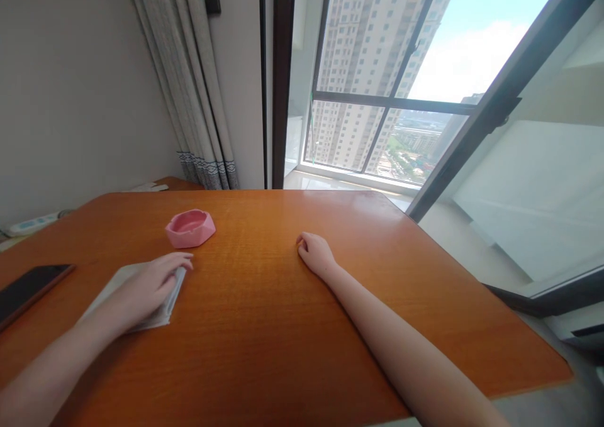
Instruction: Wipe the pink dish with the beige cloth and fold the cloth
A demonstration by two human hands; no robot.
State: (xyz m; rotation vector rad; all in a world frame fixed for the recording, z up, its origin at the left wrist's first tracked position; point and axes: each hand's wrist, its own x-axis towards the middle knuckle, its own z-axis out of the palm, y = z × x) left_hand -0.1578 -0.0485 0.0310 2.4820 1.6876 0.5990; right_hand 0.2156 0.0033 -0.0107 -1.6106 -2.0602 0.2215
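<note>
My left hand (pixel 153 282) lies palm down over a flat, pale grey-white piece (pixel 163 314) that looks like a folded cloth or a tissue pack; part of it is covered by the hand. The fingers of that hand are stretched out past its edge. Just beyond them stands a pink ashtray (pixel 191 231) with angular sides and notches in its rim. My right hand (pixel 317 253) rests on its side on the wooden table (pixel 264 351), fingers curled into a loose fist with nothing visible in them.
A dark phone (pixel 33 292) lies at the left of the table. Behind it is a white power strip (pixel 35 224) by the wall. A grey curtain (pixel 189 87) hangs at the back left, and a large window (pixel 377 100) is beyond the table's far edge.
</note>
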